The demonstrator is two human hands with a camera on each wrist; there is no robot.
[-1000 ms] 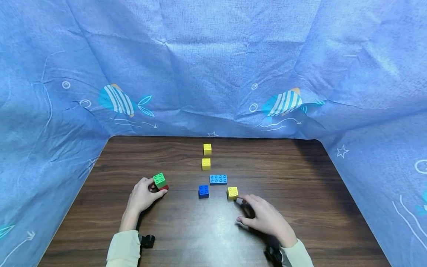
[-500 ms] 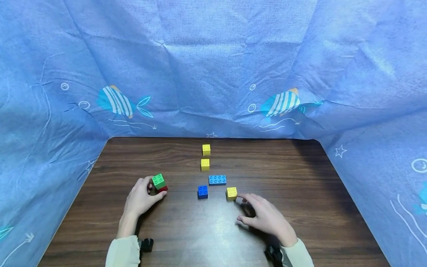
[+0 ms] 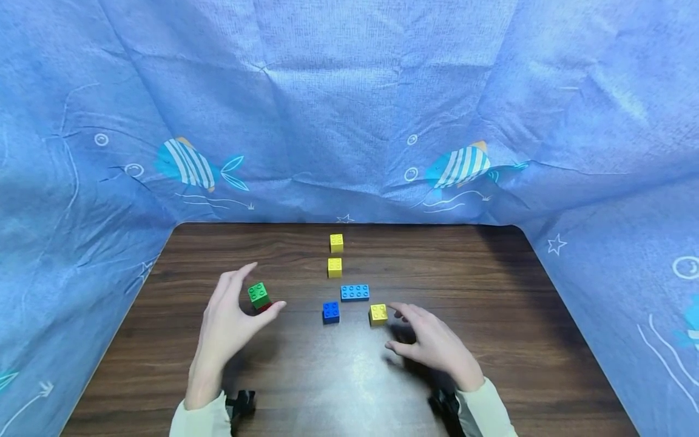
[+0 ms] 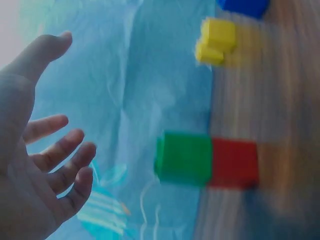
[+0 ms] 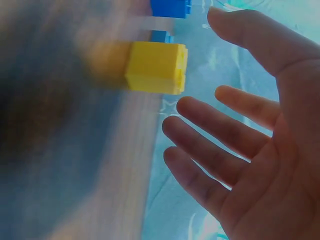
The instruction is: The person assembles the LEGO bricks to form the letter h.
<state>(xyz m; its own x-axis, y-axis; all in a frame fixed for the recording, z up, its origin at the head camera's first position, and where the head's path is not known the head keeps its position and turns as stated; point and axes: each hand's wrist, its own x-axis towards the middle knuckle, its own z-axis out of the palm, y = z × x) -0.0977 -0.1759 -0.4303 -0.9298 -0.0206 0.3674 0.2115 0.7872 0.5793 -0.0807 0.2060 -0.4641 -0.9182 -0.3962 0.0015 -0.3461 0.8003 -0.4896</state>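
Note:
My left hand (image 3: 226,325) is spread wide around a small stack, fingers and thumb apart from it. The stack is a green brick (image 3: 259,295) on top of a red brick (image 4: 234,163), standing on the wooden table. In the left wrist view a gap shows between my fingers and the bricks. My right hand (image 3: 434,343) hovers just right of a yellow brick (image 3: 378,315), holding nothing, its fingers loosely bent. The right wrist view shows that yellow brick (image 5: 156,67) standing beyond my fingertips.
Left of the near yellow brick is a dark blue brick (image 3: 330,312), with a longer light blue brick (image 3: 355,292) behind them. Two more yellow bricks, a nearer one (image 3: 335,267) and a farther one (image 3: 336,243), line up toward the table's back edge. A blue fish-print cloth (image 3: 349,121) surrounds the table.
My left hand has let go of the green and red stack, its fingers and thumb spreading away from it. My right hand has drawn slightly away from the yellow brick.

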